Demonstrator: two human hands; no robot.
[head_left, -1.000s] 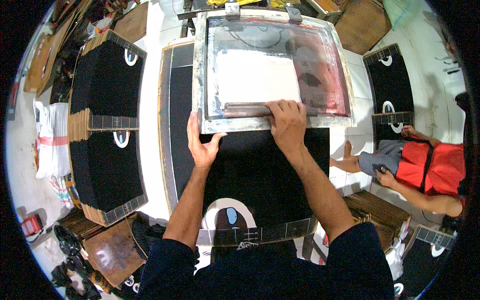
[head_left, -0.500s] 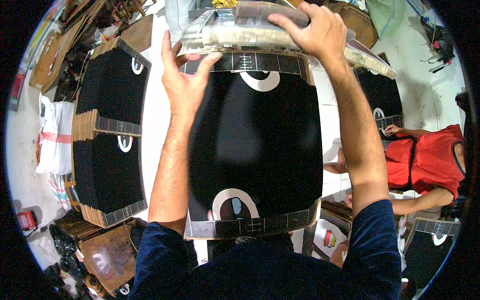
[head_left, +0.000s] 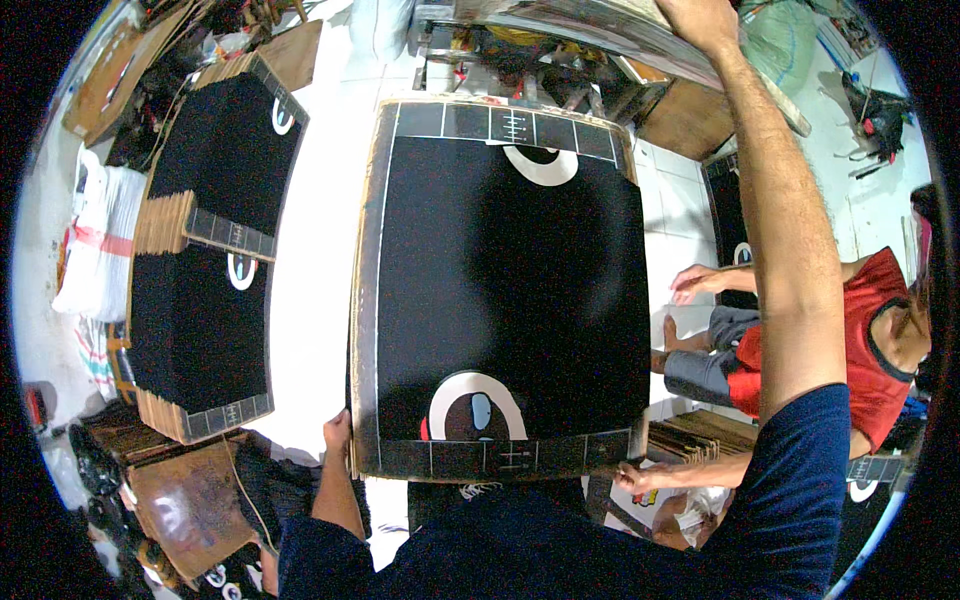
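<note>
In front of me lies a large black fabric panel (head_left: 560, 300) with printed white eye shapes and a strip of outlined boxes along its far and near ends, on a board with worn brown edges (head_left: 366, 300). At its near left edge, my left hand (head_left: 339, 432) has its fingers closed on the rim; the fingertips are partly hidden. My right hand (head_left: 703, 22), cut off by the upper border, grips a raised flat frame (head_left: 590, 35) beyond the panel's far end. A co-worker's hand (head_left: 632, 478) touches the panel's near right corner.
Stacks of similar black panels (head_left: 210, 320) stand at the left. On the right sits a co-worker in a red top (head_left: 875, 330), other hand (head_left: 700, 283) held out. A wooden bench (head_left: 190, 500) is at the lower left; a green sack (head_left: 775, 45) is at the upper right.
The frame has risen away from the panel's far end, with my right hand moving up and right. My left hand has dropped from the far edge to the near left edge. The co-worker has reached in.
</note>
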